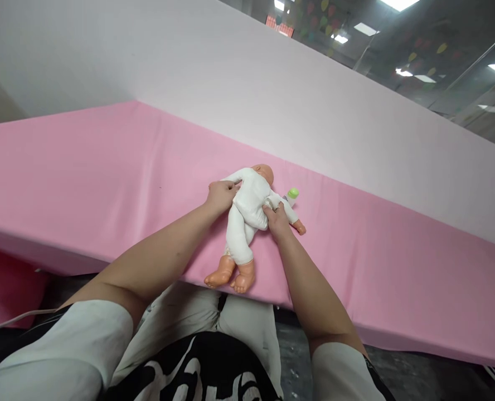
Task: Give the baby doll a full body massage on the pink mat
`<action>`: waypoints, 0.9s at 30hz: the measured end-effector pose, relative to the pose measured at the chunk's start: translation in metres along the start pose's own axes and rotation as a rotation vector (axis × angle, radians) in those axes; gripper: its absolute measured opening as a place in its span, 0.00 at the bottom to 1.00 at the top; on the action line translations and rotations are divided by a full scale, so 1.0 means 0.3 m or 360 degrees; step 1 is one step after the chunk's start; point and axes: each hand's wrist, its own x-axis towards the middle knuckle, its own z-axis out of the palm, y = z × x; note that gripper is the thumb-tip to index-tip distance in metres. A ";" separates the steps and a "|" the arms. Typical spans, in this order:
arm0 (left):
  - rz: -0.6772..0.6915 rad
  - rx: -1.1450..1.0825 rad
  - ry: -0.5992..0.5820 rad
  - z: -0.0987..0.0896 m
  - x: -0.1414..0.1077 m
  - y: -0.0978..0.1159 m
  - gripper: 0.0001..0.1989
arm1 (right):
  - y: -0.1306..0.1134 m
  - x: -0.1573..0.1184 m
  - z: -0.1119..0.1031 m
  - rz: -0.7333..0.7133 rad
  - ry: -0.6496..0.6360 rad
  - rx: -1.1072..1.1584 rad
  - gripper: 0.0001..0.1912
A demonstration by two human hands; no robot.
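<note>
A baby doll (250, 203) with a white cloth body lies on its back on the pink-covered table, its head toward the wall and its feet at the front edge. My left hand (222, 196) is closed at the doll's side near its arm, fingers gripping the white cloth. On the other side, my right hand (276, 218) pinches the cloth of the torso below the other arm. A small bottle with a green cap (292, 193) lies beside the doll's arm, partly hidden by it.
The pink table cover (398, 262) stretches to both sides, with a pale wall (231, 72) behind it. Windows above the wall show ceiling lights. Something red (9, 284) stands below the table at the left, near a pale cable (17, 318).
</note>
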 end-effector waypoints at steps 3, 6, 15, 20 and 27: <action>0.0279 0.0091 0.0091 -0.014 -0.020 0.033 0.10 | -0.005 0.008 -0.019 -0.0009 0.0039 -0.0196 0.36; 0.0723 0.0316 -0.0087 -0.022 -0.055 0.077 0.13 | -0.021 0.012 -0.037 -0.0011 0.0081 -0.0497 0.33; 0.0600 0.1103 -0.0536 -0.005 -0.065 0.076 0.18 | -0.046 0.020 -0.083 -0.0055 0.0284 -0.0879 0.21; 0.0536 0.1151 -0.0590 -0.001 -0.077 0.092 0.21 | -0.050 0.024 -0.081 -0.0219 0.0478 -0.0997 0.20; 0.0502 0.1210 -0.0827 0.003 -0.108 0.119 0.40 | -0.032 0.025 -0.054 -0.0884 0.0027 -0.0755 0.27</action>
